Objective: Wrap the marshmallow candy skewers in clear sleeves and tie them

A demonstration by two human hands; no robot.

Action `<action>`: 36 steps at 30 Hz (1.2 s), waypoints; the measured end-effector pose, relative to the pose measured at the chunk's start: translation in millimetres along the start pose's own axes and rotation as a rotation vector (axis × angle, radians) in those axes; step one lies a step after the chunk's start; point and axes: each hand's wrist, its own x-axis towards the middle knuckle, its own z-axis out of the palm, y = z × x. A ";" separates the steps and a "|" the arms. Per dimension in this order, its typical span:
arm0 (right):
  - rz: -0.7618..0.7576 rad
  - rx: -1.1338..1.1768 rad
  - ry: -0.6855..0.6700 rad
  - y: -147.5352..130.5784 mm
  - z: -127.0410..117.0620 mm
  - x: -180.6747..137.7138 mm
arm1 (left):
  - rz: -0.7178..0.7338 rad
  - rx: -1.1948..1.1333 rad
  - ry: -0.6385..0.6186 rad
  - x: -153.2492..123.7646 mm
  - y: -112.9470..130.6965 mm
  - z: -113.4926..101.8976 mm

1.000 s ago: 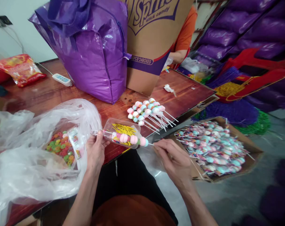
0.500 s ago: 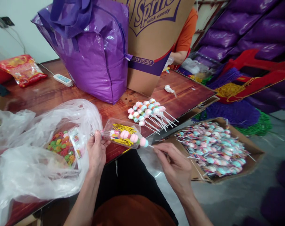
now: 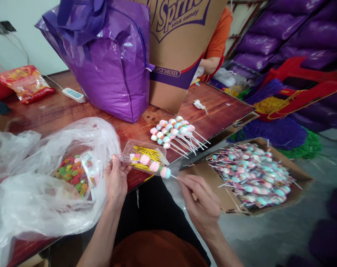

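Note:
A marshmallow candy stick (image 3: pixel 155 166) in pink and blue lies slantwise between my hands, its upper part inside a clear printed wrapper (image 3: pixel 126 158). My left hand (image 3: pixel 116 181) pinches the wrapper's far end. The fingertips of my right hand (image 3: pixel 200 198) are closed on the lower end of the white stick. Just beneath the candy sits a clear plastic tray (image 3: pixel 163 151) holding yellow twist ties (image 3: pixel 146 152). Behind it, a pile of unwrapped marshmallow sticks (image 3: pixel 172 130) rests on the table, their sticks pointing right.
Left is a white plastic bag (image 3: pixel 40 200) with colourful gummy rings (image 3: pixel 71 172). A purple bag (image 3: pixel 113 70) and a carton (image 3: pixel 171 89) stand at the back. An open box (image 3: pixel 299 196) of wrapped candy sticks is at right. Behind the carton, a person's orange sleeve (image 3: pixel 220 39) shows.
My right hand has moved left and slightly down, pushing the candy stick further into the wrapper. My left hand stays almost in place.

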 end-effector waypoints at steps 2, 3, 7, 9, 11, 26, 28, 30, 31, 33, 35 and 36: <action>-0.035 -0.014 -0.006 0.5 -1.4 -0.3 | 0.014 0.001 0.007 0.2 -1.3 0.0; -0.050 -0.019 -0.010 1.1 -2.0 -0.6 | 0.025 0.002 0.003 0.3 -1.9 -0.2; -0.045 0.022 -0.058 4.8 -4.5 -0.9 | 0.083 0.008 -0.052 2.4 -2.3 -3.5; 0.010 0.062 -0.084 6.4 -5.8 -0.1 | 0.108 0.017 -0.065 4.0 -1.4 -6.1; 0.057 0.076 -0.085 6.9 -6.7 1.1 | 0.110 0.033 -0.056 5.1 -0.7 -8.3; 0.119 0.119 -0.074 9.4 -11.2 3.2 | 0.038 0.152 -0.096 8.8 5.3 -10.1; 0.149 0.151 -0.062 11.3 -8.9 1.5 | 0.017 0.142 -0.098 8.5 5.9 -10.5; 0.175 0.167 -0.042 12.8 -7.2 -0.1 | 0.002 0.131 -0.102 8.3 6.3 -11.5; 0.193 0.169 -0.030 13.3 -6.8 -0.8 | -0.003 0.125 -0.102 8.4 6.5 -12.1; 0.241 0.168 -0.002 13.7 -6.5 -1.8 | -0.010 0.113 -0.101 9.0 6.9 -13.4; 0.291 0.177 0.021 13.3 -6.5 -2.4 | -0.018 0.103 -0.103 9.6 7.1 -14.1; 0.312 0.186 0.029 12.6 -6.2 -2.5 | -0.021 0.100 -0.106 9.7 7.1 -14.2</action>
